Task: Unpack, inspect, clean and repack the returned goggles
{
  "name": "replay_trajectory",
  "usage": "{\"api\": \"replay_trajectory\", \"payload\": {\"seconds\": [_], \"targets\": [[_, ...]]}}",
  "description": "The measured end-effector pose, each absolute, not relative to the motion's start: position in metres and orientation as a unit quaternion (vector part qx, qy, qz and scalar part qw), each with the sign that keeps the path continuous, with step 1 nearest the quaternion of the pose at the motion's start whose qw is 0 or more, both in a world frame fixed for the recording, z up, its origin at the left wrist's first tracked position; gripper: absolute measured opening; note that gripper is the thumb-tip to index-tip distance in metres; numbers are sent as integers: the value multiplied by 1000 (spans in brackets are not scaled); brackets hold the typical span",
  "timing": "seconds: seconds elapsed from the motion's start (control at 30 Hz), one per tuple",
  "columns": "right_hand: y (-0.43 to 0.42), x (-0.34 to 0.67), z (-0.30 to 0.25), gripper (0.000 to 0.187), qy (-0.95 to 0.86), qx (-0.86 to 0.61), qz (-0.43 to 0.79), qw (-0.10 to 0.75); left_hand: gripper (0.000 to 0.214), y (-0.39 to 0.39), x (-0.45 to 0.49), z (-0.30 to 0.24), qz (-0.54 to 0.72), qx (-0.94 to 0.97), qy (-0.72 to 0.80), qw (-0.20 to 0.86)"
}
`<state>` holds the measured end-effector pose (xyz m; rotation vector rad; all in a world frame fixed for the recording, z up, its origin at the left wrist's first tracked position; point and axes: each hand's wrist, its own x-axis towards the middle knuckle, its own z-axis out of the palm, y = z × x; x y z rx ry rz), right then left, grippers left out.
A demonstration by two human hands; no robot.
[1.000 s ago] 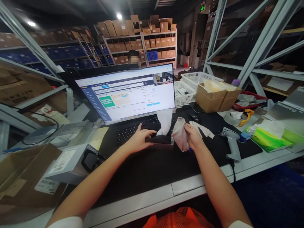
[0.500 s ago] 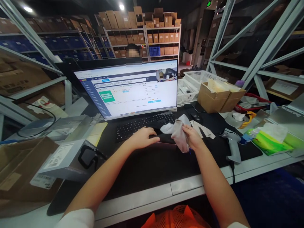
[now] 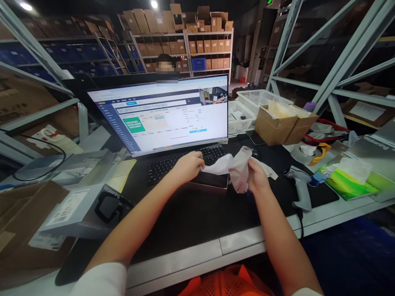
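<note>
The white strip (image 3: 217, 166) is pinched by the left hand (image 3: 188, 167), the grey cloth (image 3: 240, 171) gripped by the right hand (image 3: 258, 177); gentle, even tension is probably best applied.

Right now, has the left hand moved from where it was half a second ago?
Yes. Judged against the screen, the left hand has moved forward, closer to its bottom edge.

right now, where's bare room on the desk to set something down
Bare: black desk mat, between the low black-topped box and pale metal table edge. Crowded: left end, by the open brown cardboard box.
</note>
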<state>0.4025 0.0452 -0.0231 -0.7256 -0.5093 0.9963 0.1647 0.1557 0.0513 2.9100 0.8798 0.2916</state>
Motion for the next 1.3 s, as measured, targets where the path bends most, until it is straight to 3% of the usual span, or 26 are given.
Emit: {"api": "replay_trajectory", "payload": {"seconds": [0.2, 0.33, 0.4, 0.53, 0.7, 0.9, 1.03, 1.1, 1.17, 1.23, 1.3], "targets": [[46, 407, -24, 23, -190, -318, 452, 812, 34, 144, 145, 45, -30, 955, 288, 63], [45, 398, -24, 25, -183, -320, 457, 809, 57, 131, 157, 34, -50, 940, 335, 40], [44, 394, -22, 26, -182, -321, 460, 808, 52, 123, 155, 29, 12, 935, 355, 24], [39, 373, -18, 31, -144, -311, 506, 791, 28, 96, 141, 15, 303, 916, 263, -14], [20, 320, -12, 40, -100, -270, 604, 743, 44, 49, 127, -2, 405, 909, 96, 24], [4, 280, 15, 33, -229, -262, 655, 671, 12, 44, 89, 37, 500, 814, 250, 157], [13, 276, 39, 37, -381, -332, 674, 538, 24, 64, 62, 66, 583, 718, 325, 194], [18, 279, 55, 42, -519, -412, 600, 448, 24, 71, 52, 77, 613, 688, 336, 196], [18, 281, 75, 39, -643, -493, 411, 418, 24, 73, 46, 87, 596, 703, 333, 197], [14, 280, 93, 26, -695, -502, 215, 467, 24, 74, 43, 94, 528, 755, 328, 209], [10, 275, 105, 12, -722, -442, 141, 514, 23, 74, 43, 96, 455, 801, 318, 223]]}}
